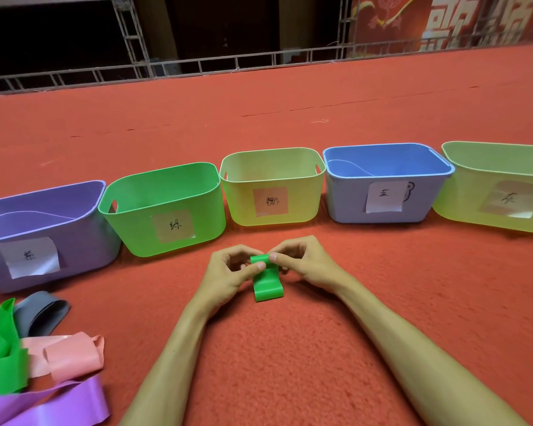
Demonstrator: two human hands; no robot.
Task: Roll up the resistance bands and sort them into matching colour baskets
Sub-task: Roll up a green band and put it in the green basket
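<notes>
A green resistance band (pixel 268 282) lies on the red carpet in front of me, its far end curled into a small roll. My left hand (pixel 231 269) and my right hand (pixel 302 261) pinch that rolled end from either side with thumbs and fingertips. The flat tail of the band trails toward me. Behind the hands stands a row of labelled baskets: purple (pixel 0 272), green (pixel 166 192), yellow (pixel 302 192), blue (pixel 345 195) and a pale green one (pixel 462 195) at the far right.
A pile of loose bands lies at the lower left: green (pixel 0 358), grey (pixel 40 312), pink (pixel 71 355) and purple (pixel 56 404). Bare carpet stretches beyond the baskets to a metal truss rail (pixel 197 66) at the back.
</notes>
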